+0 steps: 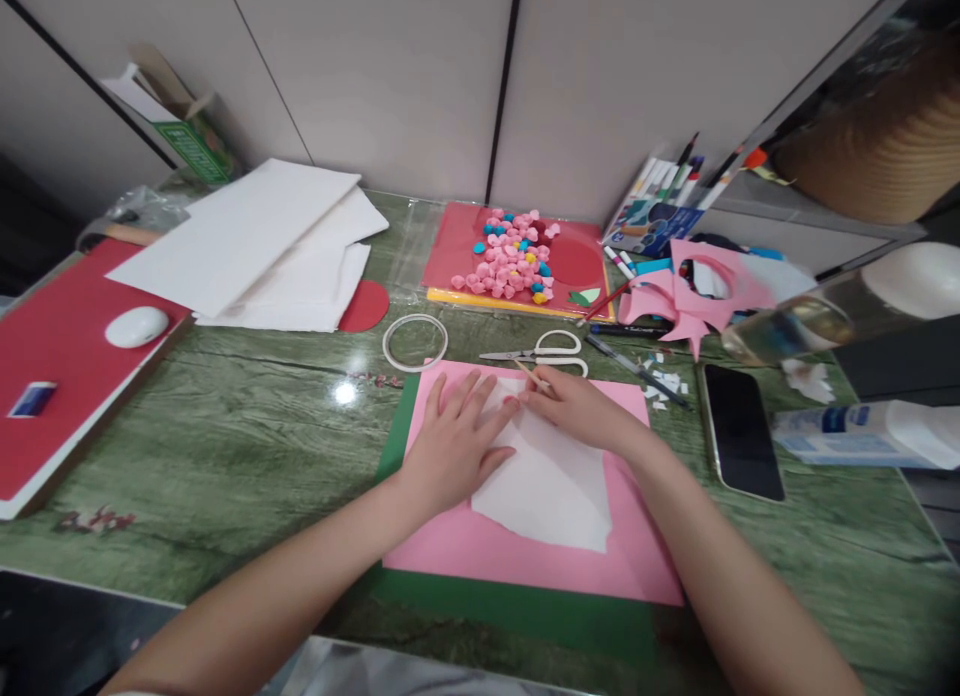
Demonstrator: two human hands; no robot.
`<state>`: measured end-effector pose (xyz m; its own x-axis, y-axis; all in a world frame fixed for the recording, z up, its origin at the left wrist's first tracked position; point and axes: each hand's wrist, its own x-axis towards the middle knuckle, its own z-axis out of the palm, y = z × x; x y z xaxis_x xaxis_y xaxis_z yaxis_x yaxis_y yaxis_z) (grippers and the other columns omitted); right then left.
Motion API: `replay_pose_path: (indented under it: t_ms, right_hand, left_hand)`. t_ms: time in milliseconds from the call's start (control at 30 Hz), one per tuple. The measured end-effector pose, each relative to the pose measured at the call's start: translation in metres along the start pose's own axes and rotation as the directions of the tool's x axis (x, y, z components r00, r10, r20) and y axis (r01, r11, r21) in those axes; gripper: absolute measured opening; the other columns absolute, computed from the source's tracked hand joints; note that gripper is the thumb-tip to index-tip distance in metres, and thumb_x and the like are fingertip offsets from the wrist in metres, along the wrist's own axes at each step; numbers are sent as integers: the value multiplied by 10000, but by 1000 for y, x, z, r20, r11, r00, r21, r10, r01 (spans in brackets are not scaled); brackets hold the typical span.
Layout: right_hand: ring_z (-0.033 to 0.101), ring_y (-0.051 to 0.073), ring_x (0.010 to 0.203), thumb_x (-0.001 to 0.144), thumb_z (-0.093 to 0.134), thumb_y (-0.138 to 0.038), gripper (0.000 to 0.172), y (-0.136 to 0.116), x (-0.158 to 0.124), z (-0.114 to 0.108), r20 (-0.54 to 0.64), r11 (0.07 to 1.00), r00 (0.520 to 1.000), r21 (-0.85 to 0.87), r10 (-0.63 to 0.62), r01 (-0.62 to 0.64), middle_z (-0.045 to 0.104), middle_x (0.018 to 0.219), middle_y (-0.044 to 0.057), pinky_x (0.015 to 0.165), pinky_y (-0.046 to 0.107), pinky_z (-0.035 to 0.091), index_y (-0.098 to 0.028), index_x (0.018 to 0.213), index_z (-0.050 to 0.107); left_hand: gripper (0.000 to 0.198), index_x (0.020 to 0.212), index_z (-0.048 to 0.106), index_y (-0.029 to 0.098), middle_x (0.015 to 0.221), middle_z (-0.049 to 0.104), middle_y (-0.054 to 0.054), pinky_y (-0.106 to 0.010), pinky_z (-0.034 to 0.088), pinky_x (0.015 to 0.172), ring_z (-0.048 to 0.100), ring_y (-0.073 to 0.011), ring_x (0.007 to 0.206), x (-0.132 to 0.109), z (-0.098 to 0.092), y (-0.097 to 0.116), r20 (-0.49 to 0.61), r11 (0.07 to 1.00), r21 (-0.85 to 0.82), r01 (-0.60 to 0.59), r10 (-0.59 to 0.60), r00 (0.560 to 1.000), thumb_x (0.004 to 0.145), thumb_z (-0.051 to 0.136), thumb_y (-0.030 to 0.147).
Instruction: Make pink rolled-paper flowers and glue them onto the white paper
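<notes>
My left hand (454, 441) lies flat with spread fingers across the white paper (555, 486) and the pink sheet (442, 551) beneath it. My right hand (562, 406) is closed around a thin wooden stick (527, 373), at the upper part of the white paper. A small reddish spot (511, 400) shows by my left index fingertip; I cannot tell what it is. A dark green sheet (510, 611) sticks out from under the pink one. Just beyond my hands are white-handled scissors (559, 352) and a roll of tape (415, 342).
Crumpled pink balls (510, 266) rest on bagged red paper at the back. White sheets (262, 236) and a white mouse (137, 327) are leftward. To the right are pink cut-offs (701, 286), markers (667, 196), a phone (742, 431) and bottles (870, 431).
</notes>
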<state>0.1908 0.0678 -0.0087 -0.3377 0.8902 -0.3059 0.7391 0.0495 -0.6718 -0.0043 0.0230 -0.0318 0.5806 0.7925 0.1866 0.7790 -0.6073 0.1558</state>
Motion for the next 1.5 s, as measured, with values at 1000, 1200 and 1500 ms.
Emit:
replay_pose_path:
  t_ms: [1000,1200,1500]
  right_hand:
    - [475,118,602,805,448,-369,199,8,4,1,28,998,999,58,-19,18,544,681,-13,544,228,320,-184,807,522]
    - [465,105,547,805,452,-396,224,3,-1,3,4,996,1000,86,13,-14,532,634,-26,498,213,307,-187,843,524]
    - [547,122,593,877,330,-358,301,23,-18,-21,-235,978,972,-194,27,-74,591,696,4,554,219,402,-213,962,579]
  left_hand:
    - [377,1198,505,235,1345,419,-110,-577,154,1046,236,-291,1315,5,0,4,-38,1000,-9,4,-5,999,860,418,378]
    - [423,1219,482,244,1362,397,-107,-587,131,1042,234,-301,1313,3,2,8,-53,1000,15,22,-22,998,855,392,441]
    - [485,1321,343,220,1356,397,-94,-484,173,1054,299,-256,1275,4,-7,-10,-118,991,-44,130,-135,984,860,404,359]
